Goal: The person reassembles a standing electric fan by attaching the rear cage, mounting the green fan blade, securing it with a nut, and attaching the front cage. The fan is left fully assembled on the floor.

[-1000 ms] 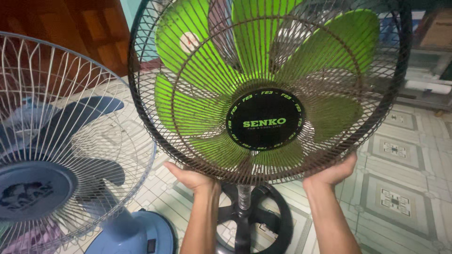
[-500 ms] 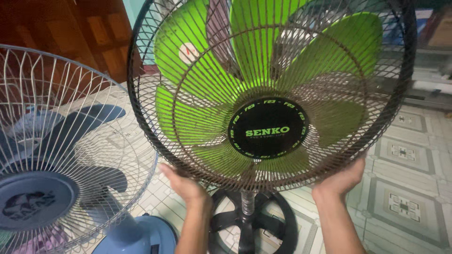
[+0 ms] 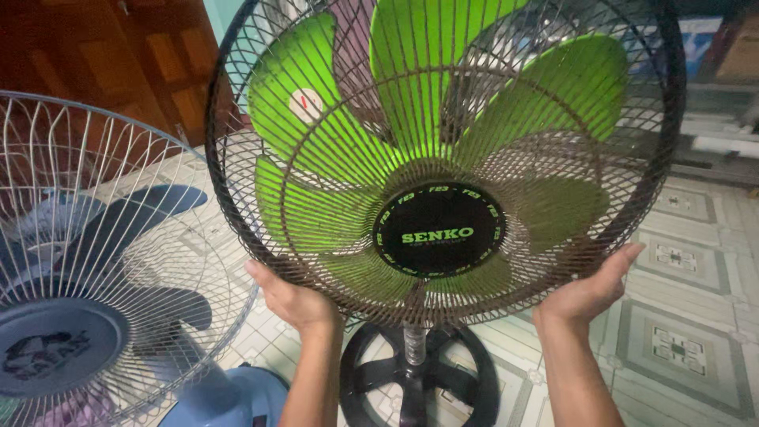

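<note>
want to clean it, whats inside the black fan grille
Inside the black grille are green blades. A round black centre badge covers the hub, so it cannot be seen. Left hand and right hand hold the rim.

fan guard (image 3: 261, 261): dark wire, likely metal | blades (image 3: 411, 87): green glossy plastic
</note>
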